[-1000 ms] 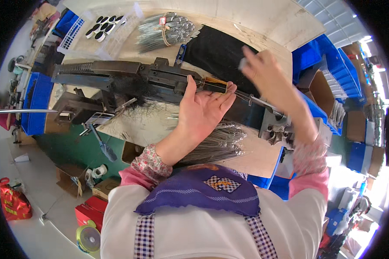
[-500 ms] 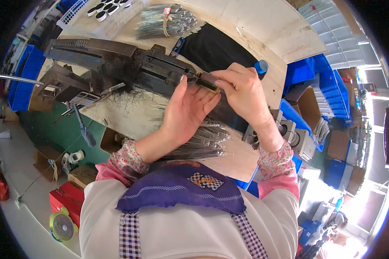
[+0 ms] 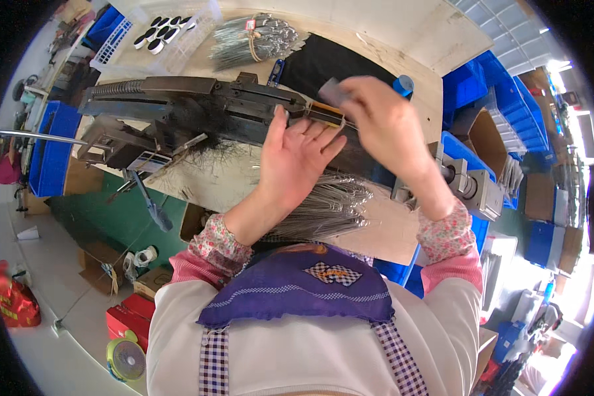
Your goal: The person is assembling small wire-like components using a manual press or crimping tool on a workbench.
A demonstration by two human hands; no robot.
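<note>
My left hand [image 3: 290,157] lies palm up with its fingers apart, its fingertips along the near side of the end of a long dark metal machine [image 3: 244,102]. A brass-coloured channel [image 3: 327,113] shows at that end, just above those fingers. My right hand [image 3: 389,115], smeared by motion, pinches a small dark grey block [image 3: 333,92] above the channel. Below my hands, a bunch of thin metal wires [image 3: 330,208] spreads over the wooden table [image 3: 389,231].
Another tied wire bundle [image 3: 254,39] lies at the back beside a clear plastic basket [image 3: 208,30] holding black-and-white round pieces. A black cloth [image 3: 330,63], a blue cap [image 3: 403,85] and a blue-handled cutter [image 3: 276,71] are behind the machine. Grey metal fixtures [image 3: 468,188] stand at right.
My right hand has lifted the grey block off the machine's end, uncovering the brass-coloured channel. My left hand stays by the machine's end; the whole view has shifted slightly.
</note>
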